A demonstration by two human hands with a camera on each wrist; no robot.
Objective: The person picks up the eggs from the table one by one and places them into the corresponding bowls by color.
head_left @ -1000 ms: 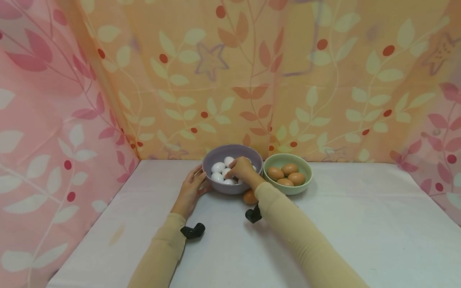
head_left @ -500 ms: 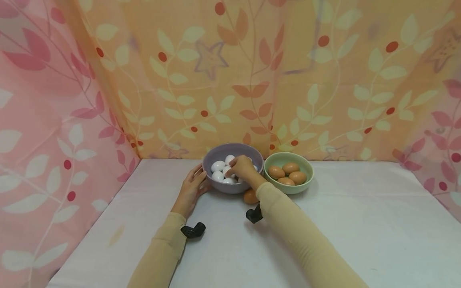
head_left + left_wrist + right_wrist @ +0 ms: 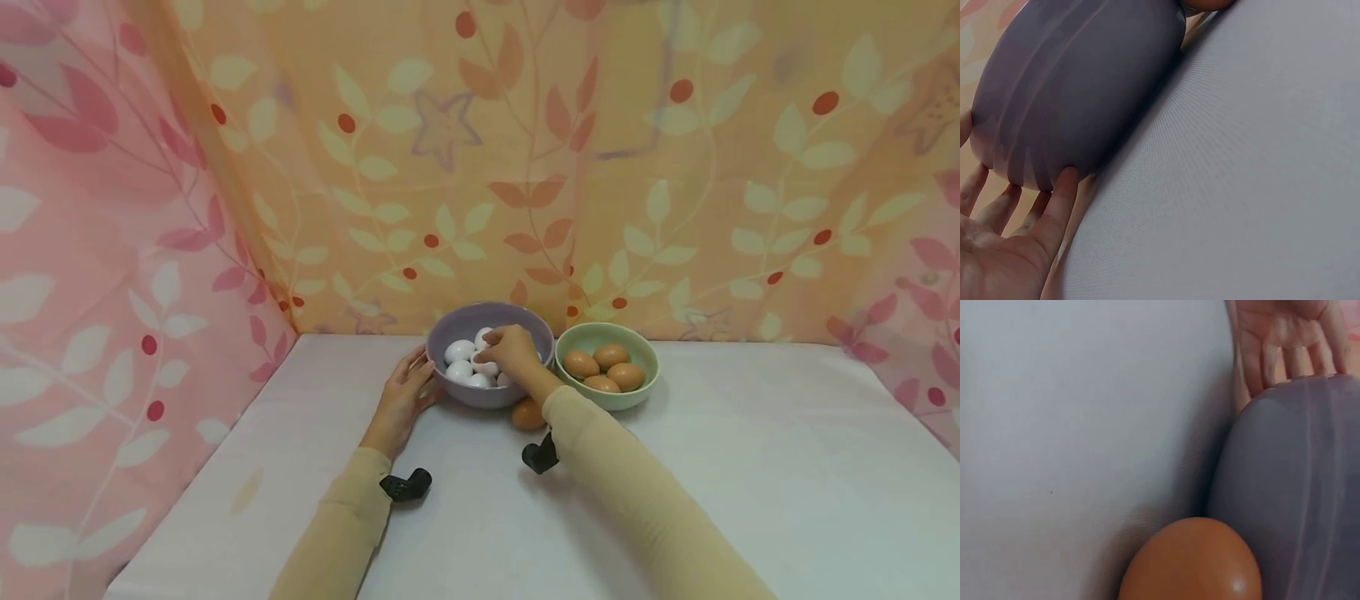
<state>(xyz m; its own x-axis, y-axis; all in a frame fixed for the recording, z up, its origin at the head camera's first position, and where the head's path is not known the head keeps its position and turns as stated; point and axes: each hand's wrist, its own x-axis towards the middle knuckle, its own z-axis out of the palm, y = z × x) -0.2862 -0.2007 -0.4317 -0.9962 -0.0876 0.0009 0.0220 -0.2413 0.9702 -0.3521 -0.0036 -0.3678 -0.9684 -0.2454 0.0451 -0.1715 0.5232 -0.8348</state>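
Observation:
A purple bowl (image 3: 480, 398) with several white eggs (image 3: 459, 352) stands toward the back of the table. My left hand (image 3: 397, 404) rests against its left side; in the left wrist view the extended fingers (image 3: 1060, 209) touch the outer wall with their tips. Over the bowl from the right, my right hand (image 3: 517, 358) reaches in and pinches a white egg among the others, its fingers covering part of the heap. A brown egg (image 3: 527, 415) lies on the table by the bowl's front right, under the right wrist. Seen from the right wrist, this brown egg (image 3: 1194, 569) sits close beside the purple wall.
Right beside the purple bowl is a smaller green bowl (image 3: 618, 402) holding several brown eggs (image 3: 626, 377). A white cloth (image 3: 750, 467) covers the table. Patterned curtains (image 3: 420, 183) hang behind and at both sides. Each sleeve carries a black wrist device (image 3: 407, 485).

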